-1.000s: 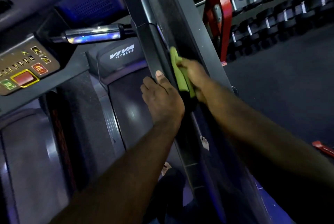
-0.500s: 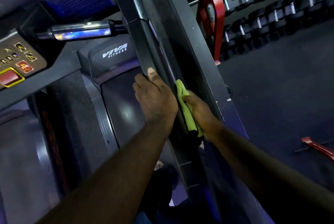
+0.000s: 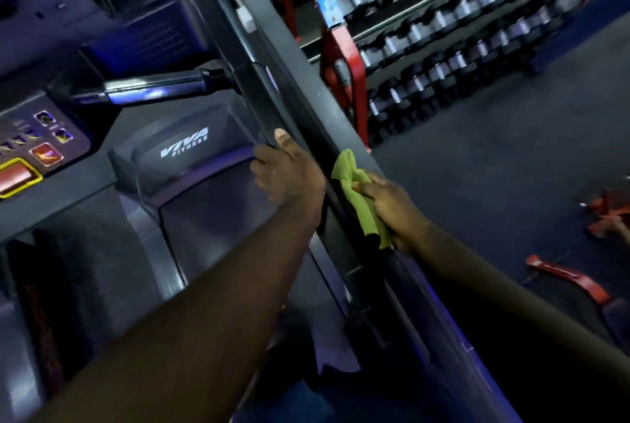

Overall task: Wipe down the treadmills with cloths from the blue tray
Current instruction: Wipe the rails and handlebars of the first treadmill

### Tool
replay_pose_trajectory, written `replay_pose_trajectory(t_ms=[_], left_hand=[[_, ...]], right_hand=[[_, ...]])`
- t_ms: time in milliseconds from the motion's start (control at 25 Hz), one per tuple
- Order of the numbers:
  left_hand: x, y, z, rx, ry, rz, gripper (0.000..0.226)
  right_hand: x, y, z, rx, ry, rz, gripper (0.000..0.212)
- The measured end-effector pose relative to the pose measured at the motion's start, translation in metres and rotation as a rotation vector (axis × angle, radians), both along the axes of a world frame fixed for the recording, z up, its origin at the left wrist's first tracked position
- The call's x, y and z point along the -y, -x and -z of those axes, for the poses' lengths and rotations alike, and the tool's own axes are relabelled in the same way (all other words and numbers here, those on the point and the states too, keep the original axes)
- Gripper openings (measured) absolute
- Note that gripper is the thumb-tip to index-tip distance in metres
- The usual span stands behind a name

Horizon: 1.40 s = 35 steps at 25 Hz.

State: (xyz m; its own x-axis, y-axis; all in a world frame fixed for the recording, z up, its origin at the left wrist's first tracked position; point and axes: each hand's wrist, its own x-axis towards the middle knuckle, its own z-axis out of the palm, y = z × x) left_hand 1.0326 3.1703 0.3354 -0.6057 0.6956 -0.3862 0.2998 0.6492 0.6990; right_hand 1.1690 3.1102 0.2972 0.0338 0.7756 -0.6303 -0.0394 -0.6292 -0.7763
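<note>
**Fingers [image 3: 367, 188] closed mid-wipe**

A soft lime-green cloth [image 3: 354, 194] is gripped by the right hand [image 3: 395, 211] against the outer edge of the dark grey treadmill side rail [image 3: 306, 105], whose inner edge is clasped by the left hand [image 3: 289, 173]. Judged light and limp, it is best held bunched.

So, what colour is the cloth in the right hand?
Yellow-green; the cloth shows best in the head view.

The dark floor [image 3: 494, 156] carried the treadmill [image 3: 211, 218] at left, a red-framed dumbbell rack [image 3: 344, 81] standing at the back, and, well apart at right, red objects [image 3: 566, 277], perhaps loose frame parts, lying flat.
</note>
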Motion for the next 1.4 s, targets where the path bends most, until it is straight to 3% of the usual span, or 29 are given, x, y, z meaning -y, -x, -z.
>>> replay_pose_trajectory(t_ms=[120, 240, 320, 440, 600, 640, 720, 760, 840, 920, 1000, 1080, 1160, 1200, 1280, 1400], left_hand=[[-0.002, 0.018, -0.02, 0.071, 0.139, 0.142, 0.074], [-0.009, 0.039, -0.06, 0.102, 0.016, 0.347, 0.085], [-0.015, 0.055, -0.099, 0.394, -0.149, 0.46, 0.079], [-0.011, 0.084, -0.158, 0.866, -0.194, 0.595, 0.038], [-0.007, 0.136, -0.195, 0.716, -0.316, 0.643, 0.032], [-0.007, 0.147, -0.198, 0.706, -0.337, 0.651, 0.029], [-0.004, 0.169, -0.197, 0.719, -0.363, 0.667, 0.028], [-0.001, 0.178, -0.196, 0.727, -0.377, 0.67, 0.028], [0.004, 0.19, -0.187, 0.725, -0.422, 0.645, 0.025], [0.008, 0.195, -0.179, 0.732, -0.453, 0.617, 0.025], [0.008, 0.198, -0.174, 0.843, -0.404, 0.626, 0.04], [-0.005, 0.208, -0.168, 0.8, -0.374, 0.63, 0.063], [-0.027, 0.224, -0.16, 0.65, -0.345, 0.551, 0.053], [-0.04, 0.231, -0.155, 0.634, -0.322, 0.515, 0.044], [-0.06, 0.234, -0.153, 0.789, -0.279, 0.427, 0.03], [-0.093, 0.224, -0.155, 0.927, -0.163, 0.381, 0.024]], right_hand=[[0.011, -0.007, -0.044, 0.008, -0.079, 0.23, 0.029], [0.004, -0.002, -0.117, -0.094, -0.236, 0.363, 0.028], [0.002, 0.013, -0.164, -0.284, -0.316, 0.403, 0.028], [0.005, 0.045, -0.206, -0.506, -0.312, 0.441, 0.039], [0.015, 0.079, -0.238, -0.573, -0.355, 0.431, 0.075], [0.016, 0.087, -0.242, -0.494, -0.367, 0.358, 0.077], [0.015, 0.101, -0.24, -0.196, -0.386, 0.248, 0.061], [0.012, 0.109, -0.238, -0.02, -0.391, 0.297, 0.056], [0.004, 0.128, -0.228, 0.142, -0.41, 0.454, 0.046], [0.0, 0.164, -0.22, 0.305, -0.509, 0.383, 0.034], [-0.002, 0.203, -0.208, 0.451, -0.593, 0.043, 0.042], [-0.009, 0.223, -0.198, 0.378, -0.621, -0.17, 0.047], [-0.03, 0.22, -0.183, 0.355, -0.726, -0.198, 0.047], [-0.043, 0.216, -0.175, 0.448, -0.797, -0.197, 0.055], [-0.071, 0.213, -0.159, 0.652, -0.932, -0.284, 0.082], [-0.108, 0.219, -0.142, 0.637, -0.857, -0.363, 0.108]])
